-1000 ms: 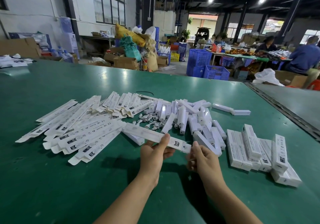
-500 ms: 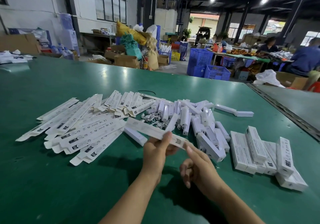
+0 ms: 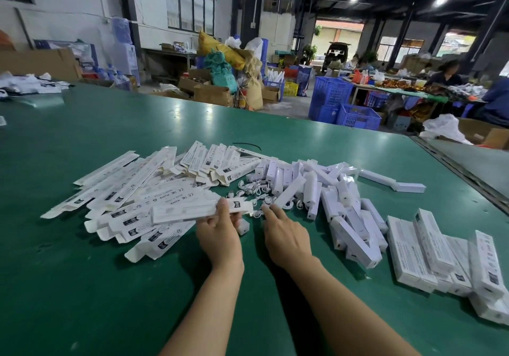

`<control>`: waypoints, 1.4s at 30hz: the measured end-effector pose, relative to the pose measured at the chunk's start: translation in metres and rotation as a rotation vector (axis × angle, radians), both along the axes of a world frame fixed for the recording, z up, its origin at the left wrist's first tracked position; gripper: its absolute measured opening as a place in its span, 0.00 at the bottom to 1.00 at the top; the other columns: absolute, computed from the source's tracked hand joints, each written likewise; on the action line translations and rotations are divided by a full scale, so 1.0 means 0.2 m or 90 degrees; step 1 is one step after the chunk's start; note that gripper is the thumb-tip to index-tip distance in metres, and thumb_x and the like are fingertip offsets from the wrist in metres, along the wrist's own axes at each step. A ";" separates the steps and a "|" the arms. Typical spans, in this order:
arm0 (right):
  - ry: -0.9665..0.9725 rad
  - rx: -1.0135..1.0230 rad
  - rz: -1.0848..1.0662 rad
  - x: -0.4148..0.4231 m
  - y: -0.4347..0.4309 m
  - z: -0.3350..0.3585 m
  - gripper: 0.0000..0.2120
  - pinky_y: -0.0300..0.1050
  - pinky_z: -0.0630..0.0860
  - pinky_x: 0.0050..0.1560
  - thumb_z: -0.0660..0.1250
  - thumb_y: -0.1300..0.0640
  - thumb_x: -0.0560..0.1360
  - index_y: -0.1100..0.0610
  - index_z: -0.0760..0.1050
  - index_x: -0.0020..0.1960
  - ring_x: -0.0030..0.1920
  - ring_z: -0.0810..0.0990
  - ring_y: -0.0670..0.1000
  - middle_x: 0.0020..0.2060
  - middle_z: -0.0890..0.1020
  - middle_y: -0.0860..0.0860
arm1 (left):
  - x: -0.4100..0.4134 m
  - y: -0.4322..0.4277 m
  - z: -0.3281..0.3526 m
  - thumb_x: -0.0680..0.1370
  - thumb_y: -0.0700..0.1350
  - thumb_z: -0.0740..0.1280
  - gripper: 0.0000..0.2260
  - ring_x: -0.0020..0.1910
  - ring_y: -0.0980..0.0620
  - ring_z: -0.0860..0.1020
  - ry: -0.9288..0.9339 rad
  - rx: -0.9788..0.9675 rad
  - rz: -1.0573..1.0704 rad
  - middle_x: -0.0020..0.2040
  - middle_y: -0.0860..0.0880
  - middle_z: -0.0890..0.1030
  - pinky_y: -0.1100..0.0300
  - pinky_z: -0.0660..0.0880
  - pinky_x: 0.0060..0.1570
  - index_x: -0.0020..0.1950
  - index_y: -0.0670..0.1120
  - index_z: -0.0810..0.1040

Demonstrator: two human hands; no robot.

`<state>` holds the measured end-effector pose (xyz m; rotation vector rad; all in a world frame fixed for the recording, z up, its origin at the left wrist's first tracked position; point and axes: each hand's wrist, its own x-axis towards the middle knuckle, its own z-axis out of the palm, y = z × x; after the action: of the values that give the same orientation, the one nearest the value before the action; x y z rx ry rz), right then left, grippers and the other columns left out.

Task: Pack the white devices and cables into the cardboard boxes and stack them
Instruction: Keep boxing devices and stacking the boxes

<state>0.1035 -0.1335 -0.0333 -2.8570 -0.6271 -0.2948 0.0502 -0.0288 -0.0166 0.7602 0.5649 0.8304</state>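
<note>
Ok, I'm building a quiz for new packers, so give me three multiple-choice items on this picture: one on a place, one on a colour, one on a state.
1. Where do the closed boxes lie?
A. at the table's far left edge
B. to the right of the right hand
C. on the blue crates

2. What colour is the table top?
A. green
B. brown
C. white

3. What is the left hand doing?
A. lying flat and empty
B. holding a long white box
C. pointing at the ceiling

Answers:
1 B, the stack sits on the table beyond the right hand's outer side.
2 A, the bare surface is green all over.
3 B, the box is held up in its grip.
</note>
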 end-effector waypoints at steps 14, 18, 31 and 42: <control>-0.001 0.031 0.085 -0.04 -0.04 -0.06 0.17 0.51 0.62 0.68 0.53 0.46 0.83 0.45 0.70 0.69 0.70 0.59 0.57 0.71 0.65 0.55 | 0.01 0.01 -0.02 0.80 0.45 0.70 0.07 0.33 0.51 0.82 0.026 0.030 -0.007 0.39 0.45 0.83 0.64 0.76 0.28 0.48 0.44 0.73; -0.001 0.089 0.075 -0.14 -0.13 -0.03 0.14 0.45 0.66 0.63 0.55 0.48 0.83 0.51 0.75 0.61 0.63 0.68 0.56 0.60 0.69 0.53 | 0.00 0.01 -0.01 0.80 0.44 0.69 0.08 0.33 0.51 0.81 0.021 0.028 -0.020 0.39 0.42 0.83 0.64 0.74 0.25 0.46 0.44 0.72; 0.080 0.229 -0.013 -0.33 -0.47 0.02 0.19 0.38 0.64 0.48 0.71 0.48 0.73 0.49 0.70 0.60 0.54 0.73 0.48 0.51 0.77 0.44 | -0.07 -0.14 -0.03 0.79 0.47 0.70 0.14 0.36 0.51 0.84 0.044 0.205 -0.133 0.44 0.41 0.86 0.64 0.79 0.33 0.56 0.37 0.79; 0.068 0.280 -0.011 -0.33 -0.52 0.08 0.08 0.36 0.75 0.47 0.71 0.58 0.72 0.53 0.81 0.52 0.43 0.80 0.46 0.41 0.84 0.45 | -0.08 -0.18 -0.02 0.80 0.45 0.69 0.05 0.31 0.52 0.83 0.026 0.116 -0.261 0.35 0.50 0.85 0.63 0.78 0.30 0.52 0.45 0.77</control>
<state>0.0383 -0.2375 -0.0164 -2.4377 -0.4516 -0.2448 0.0334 -0.0655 -0.0203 1.0210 0.3525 0.4902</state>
